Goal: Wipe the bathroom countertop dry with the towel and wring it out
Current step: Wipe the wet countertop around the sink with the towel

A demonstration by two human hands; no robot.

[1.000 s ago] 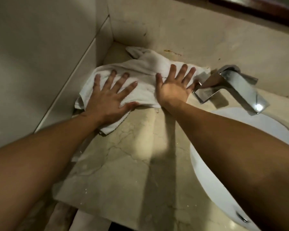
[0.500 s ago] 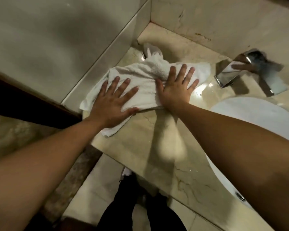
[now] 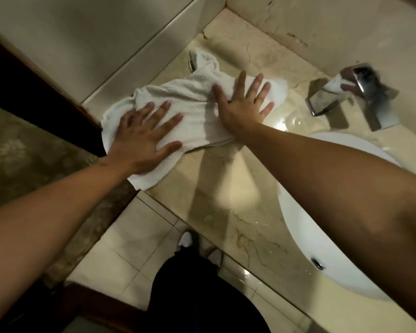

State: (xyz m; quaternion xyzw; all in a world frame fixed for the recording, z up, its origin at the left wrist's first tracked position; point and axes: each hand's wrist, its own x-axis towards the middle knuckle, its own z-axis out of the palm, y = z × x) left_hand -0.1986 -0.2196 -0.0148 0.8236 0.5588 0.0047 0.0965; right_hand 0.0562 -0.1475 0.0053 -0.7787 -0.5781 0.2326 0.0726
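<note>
A crumpled white towel [image 3: 192, 111] lies spread on the beige marble countertop [image 3: 226, 188], near its left front edge. My left hand [image 3: 144, 138] presses flat on the towel's near left part, fingers spread. Flat on the towel's right part, fingers apart, rests my right hand [image 3: 243, 104]. Neither hand grips the cloth. A tail of the towel reaches back toward the corner. Water glistens on the counter just right of the towel and near the front edge.
A chrome faucet [image 3: 346, 99] stands at the back right. Below it, a white oval basin [image 3: 305, 241] is partly hidden by my right forearm. A tiled wall [image 3: 130, 32] bounds the counter on the left. Floor tiles [image 3: 130, 248] and my dark-trousered legs [image 3: 202, 296] show below.
Both hands have slid the towel away from the back corner toward the counter's front left edge. The view has tilted down, showing floor and legs.
</note>
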